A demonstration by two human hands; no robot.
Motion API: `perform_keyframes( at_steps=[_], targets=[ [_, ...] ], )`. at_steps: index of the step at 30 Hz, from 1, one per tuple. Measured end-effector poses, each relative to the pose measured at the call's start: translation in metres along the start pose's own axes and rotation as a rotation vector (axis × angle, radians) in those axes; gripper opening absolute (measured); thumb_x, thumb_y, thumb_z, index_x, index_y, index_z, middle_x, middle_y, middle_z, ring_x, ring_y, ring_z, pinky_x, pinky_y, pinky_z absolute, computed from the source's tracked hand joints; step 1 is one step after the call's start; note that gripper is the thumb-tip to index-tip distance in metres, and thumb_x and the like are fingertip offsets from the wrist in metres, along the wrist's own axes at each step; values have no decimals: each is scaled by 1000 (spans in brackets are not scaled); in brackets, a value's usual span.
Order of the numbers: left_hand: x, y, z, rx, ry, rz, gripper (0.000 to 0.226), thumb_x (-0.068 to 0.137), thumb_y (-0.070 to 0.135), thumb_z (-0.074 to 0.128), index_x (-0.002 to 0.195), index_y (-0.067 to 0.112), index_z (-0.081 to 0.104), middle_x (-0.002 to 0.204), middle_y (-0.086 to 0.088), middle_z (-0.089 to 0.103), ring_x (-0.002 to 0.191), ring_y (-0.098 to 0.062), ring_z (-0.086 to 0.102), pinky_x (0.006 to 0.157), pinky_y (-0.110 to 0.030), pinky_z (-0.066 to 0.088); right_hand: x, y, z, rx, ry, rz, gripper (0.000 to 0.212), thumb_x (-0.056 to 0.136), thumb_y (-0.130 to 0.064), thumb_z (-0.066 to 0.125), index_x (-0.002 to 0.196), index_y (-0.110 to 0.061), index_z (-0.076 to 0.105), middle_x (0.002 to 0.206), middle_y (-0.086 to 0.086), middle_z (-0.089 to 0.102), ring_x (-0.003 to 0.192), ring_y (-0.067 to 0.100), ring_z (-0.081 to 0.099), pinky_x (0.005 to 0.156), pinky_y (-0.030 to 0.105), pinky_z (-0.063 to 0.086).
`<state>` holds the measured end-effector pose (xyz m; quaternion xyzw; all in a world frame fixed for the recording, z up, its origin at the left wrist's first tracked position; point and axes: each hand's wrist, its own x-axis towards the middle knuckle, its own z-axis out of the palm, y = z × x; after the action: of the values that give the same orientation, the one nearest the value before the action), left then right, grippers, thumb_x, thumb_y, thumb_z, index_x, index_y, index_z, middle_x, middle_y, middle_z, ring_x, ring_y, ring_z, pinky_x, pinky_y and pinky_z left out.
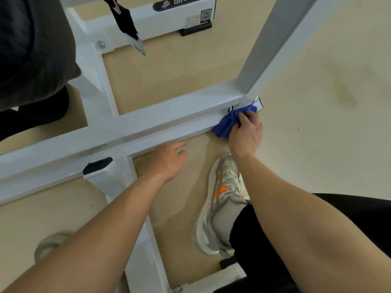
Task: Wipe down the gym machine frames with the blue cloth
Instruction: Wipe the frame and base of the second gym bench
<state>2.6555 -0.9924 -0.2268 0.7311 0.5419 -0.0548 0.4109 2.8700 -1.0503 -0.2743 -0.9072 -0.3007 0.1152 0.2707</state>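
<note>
One hazard: the right hand [245, 134], gripping the blue cloth [224, 125] at the end of the frame bar [127, 127], could snag the corner label [259, 103]; the left hand [165, 161] hangs relaxed, fingers apart.

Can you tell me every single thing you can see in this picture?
machine frame: one, white, bars crossing the middle of the floor
blue cloth: one, blue, bunched against the right end of the crossbar
pad: one, black, top left
strap: one, black with a metal tip, hanging at the top
QR sticker: one, black and white, on the far bar
floor: beige, under everything
sneaker: one clear, grey-white with orange, lower middle
left hand: one, fingers relaxed, beside the crossbar's near edge
right hand: one, gripping the blue cloth
</note>
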Motion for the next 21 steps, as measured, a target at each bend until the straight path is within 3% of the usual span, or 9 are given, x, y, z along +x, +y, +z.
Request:
perform_keyframes(
  at_steps=[3,6,10,14,18,21],
  targets=[
    [-1,2,4,4,-11,-28,42,99,37,45,140,37,52,146,6,50,125,-15,52,92,-21,34,10,16,-11,-90,-38,-194,30,97,-14,50,120,-13,69,133,3,56,114,34,50,84,30,39],
    [-9,9,8,9,-44,4,42,101,34,45,143,32,50,151,7,45,135,-15,44,104,-22,31,37,35,-27,-142,-16,-85,32,96,-15,48,119,-16,69,132,2,56,112,33,49,82,27,35],
    [-16,7,8,82,-49,27,43,102,34,44,145,31,47,152,8,43,136,-15,44,110,-28,33,50,32,-27,-30,-9,7,34,92,-11,47,118,-13,69,132,1,55,115,29,52,86,25,37],
    [-15,1,8,106,-72,-26,46,101,36,43,146,30,44,152,8,43,134,-16,46,107,-31,37,30,12,-16,17,-3,-3,23,87,-6,48,95,-4,70,111,4,63,98,29,57,73,25,36],
    [-24,12,3,116,-51,-4,48,101,32,42,149,26,41,153,4,41,137,-18,42,107,-28,34,6,-9,-13,24,-114,-48,28,90,-9,51,109,-8,71,121,6,63,104,28,58,78,27,39],
    [-38,12,-7,120,-19,10,48,101,30,42,148,23,42,153,1,42,138,-19,40,110,-30,31,-7,-14,-28,-9,-201,-51,26,91,-13,52,107,-11,72,110,12,67,97,32,59,74,30,41]
  ],
)
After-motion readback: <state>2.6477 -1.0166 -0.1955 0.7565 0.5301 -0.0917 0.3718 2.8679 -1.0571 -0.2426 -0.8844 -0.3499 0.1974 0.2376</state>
